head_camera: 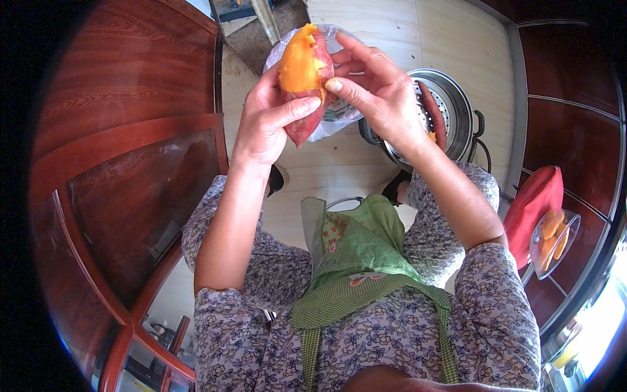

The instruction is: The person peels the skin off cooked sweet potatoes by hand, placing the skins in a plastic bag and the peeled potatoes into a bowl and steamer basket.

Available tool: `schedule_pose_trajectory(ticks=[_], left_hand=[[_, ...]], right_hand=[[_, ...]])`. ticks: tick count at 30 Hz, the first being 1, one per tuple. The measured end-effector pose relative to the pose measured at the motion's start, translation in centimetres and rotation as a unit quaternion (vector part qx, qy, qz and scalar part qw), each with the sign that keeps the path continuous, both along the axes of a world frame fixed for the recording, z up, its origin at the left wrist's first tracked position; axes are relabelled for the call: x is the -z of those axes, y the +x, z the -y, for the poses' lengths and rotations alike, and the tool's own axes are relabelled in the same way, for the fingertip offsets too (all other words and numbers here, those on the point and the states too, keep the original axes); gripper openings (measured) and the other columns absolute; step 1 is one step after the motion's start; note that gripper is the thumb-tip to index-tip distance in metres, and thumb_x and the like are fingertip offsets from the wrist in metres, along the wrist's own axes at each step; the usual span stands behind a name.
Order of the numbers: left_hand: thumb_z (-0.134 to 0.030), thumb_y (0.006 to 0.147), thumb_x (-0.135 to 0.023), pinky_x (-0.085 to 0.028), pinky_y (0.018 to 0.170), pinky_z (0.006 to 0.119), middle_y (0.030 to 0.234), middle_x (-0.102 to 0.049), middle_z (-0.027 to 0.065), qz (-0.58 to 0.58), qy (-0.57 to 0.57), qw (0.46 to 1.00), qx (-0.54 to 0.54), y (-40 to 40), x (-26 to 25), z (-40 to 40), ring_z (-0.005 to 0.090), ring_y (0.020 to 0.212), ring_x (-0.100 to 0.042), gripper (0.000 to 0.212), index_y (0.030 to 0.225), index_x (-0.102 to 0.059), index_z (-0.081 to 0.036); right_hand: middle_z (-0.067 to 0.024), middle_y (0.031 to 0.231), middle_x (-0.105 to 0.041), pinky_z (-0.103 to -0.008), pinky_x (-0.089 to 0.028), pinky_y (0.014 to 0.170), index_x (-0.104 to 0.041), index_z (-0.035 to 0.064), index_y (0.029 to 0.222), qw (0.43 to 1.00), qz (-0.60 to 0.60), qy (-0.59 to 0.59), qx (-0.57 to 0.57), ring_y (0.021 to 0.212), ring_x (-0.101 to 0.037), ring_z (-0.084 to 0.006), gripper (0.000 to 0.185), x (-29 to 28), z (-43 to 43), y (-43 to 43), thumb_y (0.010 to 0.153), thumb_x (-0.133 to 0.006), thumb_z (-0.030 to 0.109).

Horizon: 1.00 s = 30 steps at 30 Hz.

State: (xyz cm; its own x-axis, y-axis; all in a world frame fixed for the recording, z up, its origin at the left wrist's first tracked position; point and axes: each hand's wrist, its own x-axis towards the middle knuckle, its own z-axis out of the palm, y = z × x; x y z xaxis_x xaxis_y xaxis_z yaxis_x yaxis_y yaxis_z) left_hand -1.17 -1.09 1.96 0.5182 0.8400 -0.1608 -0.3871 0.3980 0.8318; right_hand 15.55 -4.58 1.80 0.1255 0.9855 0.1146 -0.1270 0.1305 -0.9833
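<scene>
A partly peeled sweet potato point(300, 66) is held upright in my left hand point(267, 115), my thumb lying across its red skin. Bare orange flesh shows on its upper left side, while red skin covers the lower end and the right side. My right hand point(379, 90) is at that right side, thumb tip against the torn edge of the skin and some fingers against the far flank. The index finger is raised away from it. Below the sweet potato is a white plastic bag point(323, 132), its inside mostly hidden by my hands.
A metal steamer pot point(463, 112) with black handles stands on the floor to the right, with a long sweet potato point(433, 112) inside. Farther right, a clear bowl point(563, 245) holds orange pieces beside a red object point(536, 210). A wooden door point(142, 147) borders the left.
</scene>
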Motion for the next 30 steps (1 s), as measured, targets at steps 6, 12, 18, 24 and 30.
schedule_pose_trajectory(ticks=[6, 12, 18, 24, 30], left_hand=[[-0.005, 0.071, -0.070, -0.041, 0.091, 0.027, 0.113, -0.054, 0.0076, -0.026, 0.017, 1.000, -0.003, 0.4, -0.2, 0.3, 0.0145, 0.103, -0.053, 0.064, 0.128, -0.041, 0.003], [-0.005, 0.072, -0.070, -0.044, 0.086, 0.026, 0.110, -0.055, 0.0076, -0.066, 0.067, 0.995, -0.018, 0.8, -0.1, 0.3, 0.0137, 0.099, -0.054, 0.063, 0.128, -0.041, 0.003], [-0.003, 0.071, -0.072, -0.046, 0.083, 0.024, 0.108, -0.055, 0.0078, -0.080, 0.071, 0.994, -0.024, 1.0, -0.3, 0.4, 0.0129, 0.095, -0.056, 0.065, 0.127, -0.042, 0.003], [-0.002, 0.069, -0.073, -0.045, 0.083, 0.025, 0.108, -0.055, 0.0077, -0.097, 0.091, 0.991, -0.027, 1.0, 0.0, 0.2, 0.0132, 0.096, -0.055, 0.066, 0.127, -0.042, 0.004], [-0.002, 0.070, -0.073, -0.045, 0.084, 0.025, 0.110, -0.055, 0.0086, -0.116, 0.094, 0.989, -0.022, 1.1, 0.2, 0.2, 0.0136, 0.097, -0.055, 0.066, 0.127, -0.041, 0.004]], right_hand=[[-0.0063, 0.093, -0.059, -0.0228, -0.052, 0.070, -0.062, 0.0035, 0.110, 1.000, -0.008, -0.027, 0.011, 0.084, -0.059, -0.0108, 0.036, 0.1, 0.0, 0.0, 0.077, -0.071, 0.012], [-0.0064, 0.092, -0.060, -0.0227, -0.049, 0.071, -0.066, 0.0036, 0.103, 0.998, 0.019, -0.027, 0.047, 0.083, -0.058, -0.0115, 0.029, -0.4, 0.1, 0.0, 0.077, -0.071, 0.013], [-0.0075, 0.093, -0.061, -0.0232, -0.048, 0.071, -0.067, 0.0035, 0.101, 0.997, 0.038, -0.022, 0.066, 0.084, -0.057, -0.0121, 0.026, -0.5, 0.2, 0.1, 0.077, -0.071, 0.014], [-0.0063, 0.089, -0.061, -0.0228, -0.047, 0.071, -0.068, 0.0043, 0.098, 0.995, -0.004, -0.060, 0.077, 0.082, -0.057, -0.0110, 0.023, -0.9, 0.3, -0.2, 0.078, -0.070, 0.014], [-0.0064, 0.084, -0.061, -0.0234, -0.048, 0.066, -0.069, 0.0029, 0.093, 0.993, -0.025, -0.048, 0.103, 0.078, -0.058, -0.0113, 0.018, 0.5, 0.1, 0.0, 0.078, -0.069, 0.013]])
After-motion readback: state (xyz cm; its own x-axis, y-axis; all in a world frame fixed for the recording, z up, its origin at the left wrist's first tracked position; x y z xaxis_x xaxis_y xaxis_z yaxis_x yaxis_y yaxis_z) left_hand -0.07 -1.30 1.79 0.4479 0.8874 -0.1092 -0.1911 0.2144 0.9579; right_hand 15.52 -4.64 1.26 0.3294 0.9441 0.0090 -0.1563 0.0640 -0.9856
